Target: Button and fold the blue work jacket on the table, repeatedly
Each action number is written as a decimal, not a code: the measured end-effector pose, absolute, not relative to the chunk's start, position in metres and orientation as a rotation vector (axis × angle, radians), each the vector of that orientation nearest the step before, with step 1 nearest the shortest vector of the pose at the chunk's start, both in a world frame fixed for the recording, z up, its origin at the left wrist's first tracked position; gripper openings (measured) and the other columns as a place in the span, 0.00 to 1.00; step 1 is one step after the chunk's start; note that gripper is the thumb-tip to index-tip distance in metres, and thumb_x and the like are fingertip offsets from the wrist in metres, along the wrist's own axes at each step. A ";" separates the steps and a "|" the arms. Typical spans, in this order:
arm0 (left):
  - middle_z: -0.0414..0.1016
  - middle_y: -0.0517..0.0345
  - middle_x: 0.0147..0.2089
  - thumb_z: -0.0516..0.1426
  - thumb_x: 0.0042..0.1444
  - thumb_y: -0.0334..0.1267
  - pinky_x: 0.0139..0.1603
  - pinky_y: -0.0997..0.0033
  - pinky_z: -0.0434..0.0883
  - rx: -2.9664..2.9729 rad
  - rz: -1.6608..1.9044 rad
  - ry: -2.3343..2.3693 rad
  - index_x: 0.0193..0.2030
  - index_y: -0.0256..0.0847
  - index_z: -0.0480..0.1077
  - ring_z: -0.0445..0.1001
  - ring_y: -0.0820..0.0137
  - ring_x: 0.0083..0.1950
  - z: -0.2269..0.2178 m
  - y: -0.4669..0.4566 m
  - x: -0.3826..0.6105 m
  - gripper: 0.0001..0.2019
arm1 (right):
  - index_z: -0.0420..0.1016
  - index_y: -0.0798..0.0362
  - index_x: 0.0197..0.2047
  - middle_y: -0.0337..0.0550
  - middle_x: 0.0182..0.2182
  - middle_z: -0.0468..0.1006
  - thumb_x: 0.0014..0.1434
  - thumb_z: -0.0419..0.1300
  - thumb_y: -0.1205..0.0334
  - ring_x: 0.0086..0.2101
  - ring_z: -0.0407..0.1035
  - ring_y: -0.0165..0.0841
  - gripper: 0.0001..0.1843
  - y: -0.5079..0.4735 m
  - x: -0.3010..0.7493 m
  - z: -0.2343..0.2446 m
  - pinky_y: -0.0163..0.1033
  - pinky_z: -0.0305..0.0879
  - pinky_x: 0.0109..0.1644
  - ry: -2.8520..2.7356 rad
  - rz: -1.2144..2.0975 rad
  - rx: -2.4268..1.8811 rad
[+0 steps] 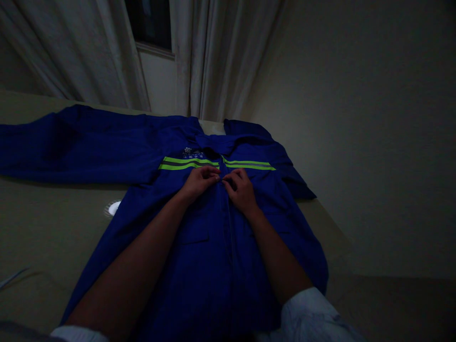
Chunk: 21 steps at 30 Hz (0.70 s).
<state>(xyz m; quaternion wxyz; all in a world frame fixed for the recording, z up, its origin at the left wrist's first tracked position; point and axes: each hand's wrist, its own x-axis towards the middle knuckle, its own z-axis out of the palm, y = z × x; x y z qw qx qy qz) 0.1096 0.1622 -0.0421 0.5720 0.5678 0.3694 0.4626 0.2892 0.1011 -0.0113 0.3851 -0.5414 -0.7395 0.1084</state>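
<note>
Cuffs: white rolled cuffs [313,317] are showing at 6 o'clock, with both forearms reaching away from them
Jacket: the blue work jacket [210,266] is lying front-up on the counter [42,228], hem nearest, with its long axis running 6 to 12 o'clock
Placket: the front placket [225,228] is running up the midline between the forearms
Disc: a white disc [114,207] is sitting on the counter at 9 o'clock of the hands, beside the jacket
Left hand: the left hand [199,183] is pinching the placket edge from 9 o'clock, fingers curled tight on the cloth
Right hand: the right hand [242,191] is pinching the facing edge from 3 o'clock, fingertips meeting the left's; it is too dark to tell whether a button is sitting between them
Nearness: both hands are gripping the same spot, neither nearer
Stripes: reflective stripes [188,163] are lying just beyond the knuckles at 12 o'clock
Collar: the collar [213,141] is lying farther along the same axis
Sleeve: one jacket sleeve [71,142] is spreading toward 10 o'clock
Curtains: curtains [213,57] are hanging at far 12 o'clock
</note>
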 end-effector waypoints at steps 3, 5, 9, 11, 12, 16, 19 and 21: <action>0.84 0.52 0.39 0.72 0.42 0.45 0.45 0.65 0.76 1.295 1.087 0.867 0.40 0.37 0.79 0.80 0.65 0.41 -0.040 0.162 0.110 0.19 | 0.82 0.46 0.46 0.47 0.48 0.74 0.66 0.62 0.62 0.46 0.72 0.39 0.08 0.101 0.289 -0.011 0.42 0.72 0.51 -1.930 0.239 -1.356; 0.83 0.53 0.38 0.70 0.43 0.44 0.45 0.66 0.75 1.286 1.077 0.884 0.40 0.37 0.79 0.80 0.66 0.40 -0.039 0.161 0.111 0.18 | 0.82 0.46 0.46 0.47 0.48 0.75 0.67 0.60 0.63 0.47 0.73 0.40 0.09 0.101 0.290 -0.010 0.42 0.71 0.52 -1.980 0.209 -1.350; 0.81 0.57 0.35 0.67 0.47 0.40 0.40 0.69 0.74 1.291 1.068 0.969 0.41 0.37 0.78 0.78 0.68 0.37 -0.039 0.161 0.115 0.15 | 0.83 0.47 0.46 0.48 0.48 0.76 0.68 0.59 0.64 0.47 0.73 0.40 0.11 0.102 0.293 -0.007 0.44 0.70 0.54 -2.114 0.223 -1.287; 0.81 0.56 0.35 0.66 0.47 0.38 0.39 0.70 0.73 1.315 1.076 0.984 0.41 0.37 0.77 0.78 0.68 0.37 -0.040 0.160 0.115 0.14 | 0.83 0.47 0.44 0.47 0.46 0.76 0.66 0.61 0.63 0.44 0.73 0.39 0.09 0.104 0.295 -0.009 0.43 0.71 0.51 -2.055 0.299 -1.277; 0.81 0.56 0.35 0.66 0.47 0.38 0.40 0.70 0.73 1.330 1.079 0.980 0.41 0.37 0.77 0.78 0.68 0.37 -0.040 0.160 0.115 0.13 | 0.83 0.48 0.43 0.46 0.45 0.76 0.65 0.62 0.62 0.41 0.73 0.37 0.07 0.105 0.296 -0.011 0.42 0.71 0.47 -1.993 0.346 -1.291; 0.81 0.56 0.36 0.66 0.48 0.39 0.42 0.68 0.74 1.380 1.076 0.932 0.41 0.38 0.76 0.78 0.68 0.38 -0.042 0.159 0.115 0.13 | 0.80 0.50 0.40 0.43 0.40 0.75 0.59 0.67 0.59 0.29 0.68 0.31 0.06 0.111 0.297 -0.017 0.39 0.69 0.35 -1.812 0.470 -1.378; 0.81 0.56 0.36 0.66 0.48 0.38 0.43 0.67 0.75 1.386 1.095 0.917 0.39 0.38 0.76 0.78 0.67 0.39 -0.044 0.160 0.116 0.12 | 0.79 0.50 0.43 0.43 0.43 0.74 0.58 0.67 0.63 0.30 0.68 0.32 0.08 0.110 0.294 -0.017 0.39 0.70 0.38 -1.886 0.408 -1.393; 0.81 0.55 0.37 0.66 0.48 0.37 0.43 0.67 0.75 1.395 1.120 0.918 0.38 0.38 0.76 0.79 0.67 0.39 -0.046 0.161 0.117 0.11 | 0.78 0.48 0.44 0.45 0.45 0.74 0.60 0.65 0.65 0.35 0.70 0.34 0.08 0.108 0.291 -0.016 0.40 0.71 0.42 -1.954 0.315 -1.391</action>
